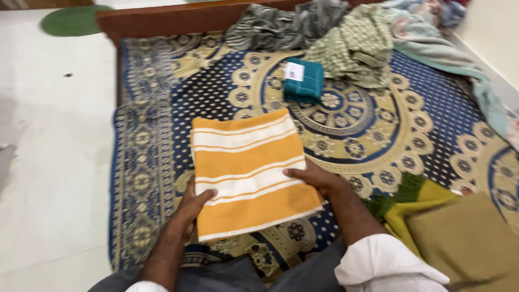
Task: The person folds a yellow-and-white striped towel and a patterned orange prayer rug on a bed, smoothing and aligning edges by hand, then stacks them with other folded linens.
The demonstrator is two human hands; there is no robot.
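Note:
A folded orange towel with white stripes (246,157) lies flat on a bed covered by a blue and gold patterned sheet (411,124). My left hand (192,205) grips the towel's near left edge, thumb on top. At the towel's right edge my right hand (313,177) holds it with fingers resting on the cloth. A folded teal cloth with a white tag (304,80) sits farther back on the sheet, apart from both hands.
Crumpled clothes lie at the back: a grey striped one (281,27), a green patterned one (357,46) and a pale blanket (432,43). A yellow and green cloth and a brown cushion (465,238) lie at the right. White floor (54,135) lies left, with a green mat (73,19).

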